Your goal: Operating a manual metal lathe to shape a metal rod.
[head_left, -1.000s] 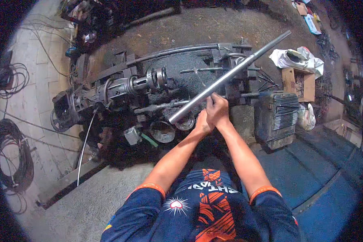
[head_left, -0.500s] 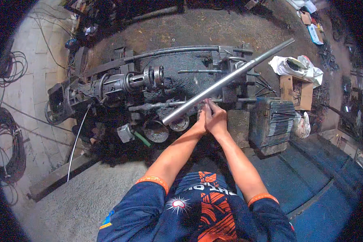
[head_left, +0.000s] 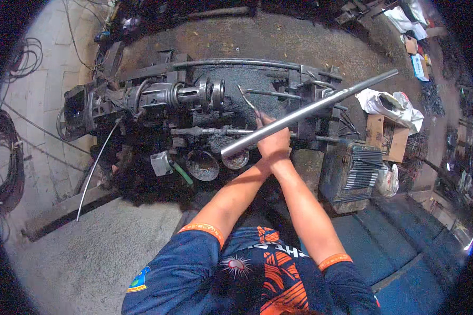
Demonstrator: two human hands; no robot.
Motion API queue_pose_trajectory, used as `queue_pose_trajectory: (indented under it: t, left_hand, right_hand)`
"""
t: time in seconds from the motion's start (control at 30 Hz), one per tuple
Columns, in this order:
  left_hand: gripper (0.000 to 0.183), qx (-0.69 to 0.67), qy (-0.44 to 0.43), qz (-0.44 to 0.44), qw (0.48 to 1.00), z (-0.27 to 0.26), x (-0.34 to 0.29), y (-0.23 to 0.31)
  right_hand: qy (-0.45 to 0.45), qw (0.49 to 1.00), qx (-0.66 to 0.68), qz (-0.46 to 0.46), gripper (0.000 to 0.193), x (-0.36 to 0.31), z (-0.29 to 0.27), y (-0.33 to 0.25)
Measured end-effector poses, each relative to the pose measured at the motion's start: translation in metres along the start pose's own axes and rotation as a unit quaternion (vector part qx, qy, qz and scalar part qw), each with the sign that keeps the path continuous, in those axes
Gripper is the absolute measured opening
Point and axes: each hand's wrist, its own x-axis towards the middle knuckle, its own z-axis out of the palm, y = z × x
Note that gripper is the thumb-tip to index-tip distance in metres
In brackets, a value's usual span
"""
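Note:
My right hand (head_left: 275, 145) is closed, its fingertips showing past a long smooth steel bar (head_left: 310, 113) that crosses above it. From those fingers a thin tool (head_left: 249, 102) with a bent tip points up and left; its exact kind is unclear. My left forearm (head_left: 236, 190) runs under the right wrist, and the left hand is mostly hidden there. Beneath and beyond lies a greasy metal machine: a thick cylindrical spindle (head_left: 157, 96) with rings on the left, and long guide rods (head_left: 236, 62) leading to a block at the right.
Two round metal dishes stand below the machine, the larger dish (head_left: 203, 166) on the left. A green-handled tool (head_left: 183, 174) lies beside it. At right are a ribbed metal box (head_left: 352, 178), a cardboard box (head_left: 397, 137) and white sacks (head_left: 391, 107). Coiled hoses (head_left: 8, 163) lie far left.
My hands have moved up, and the right hand now reaches under and past the steel bar. The thin tool has come into view at its fingers. The whole view has shifted slightly.

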Motion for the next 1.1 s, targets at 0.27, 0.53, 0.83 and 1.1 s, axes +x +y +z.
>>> queue_pose_trajectory:
  t: [0.27, 0.53, 0.83, 1.1]
  left_hand:
    - [0.040, 0.010, -0.001, -0.010, 1.000, -0.002, -0.005, 0.007]
    - [0.037, -0.041, 0.007, -0.040, 0.998, 0.018, 0.021, 0.001]
    - [0.027, 0.056, 0.008, 0.037, 0.998, 0.011, 0.013, 0.014]
    - [0.028, 0.074, 0.036, 0.174, 0.981, -0.041, -0.052, 0.023]
  right_hand:
    - [-0.041, 0.985, 0.089, 0.141, 0.027, -0.010, -0.015, -0.027]
    - [0.084, 0.985, 0.118, 0.098, 0.021, -0.132, -0.063, 0.034]
    - [0.079, 0.977, -0.048, 0.190, 0.032, -0.138, -0.038, 0.131]
    - [0.049, 0.990, -0.041, 0.127, 0.050, -0.091, -0.027, 0.125]
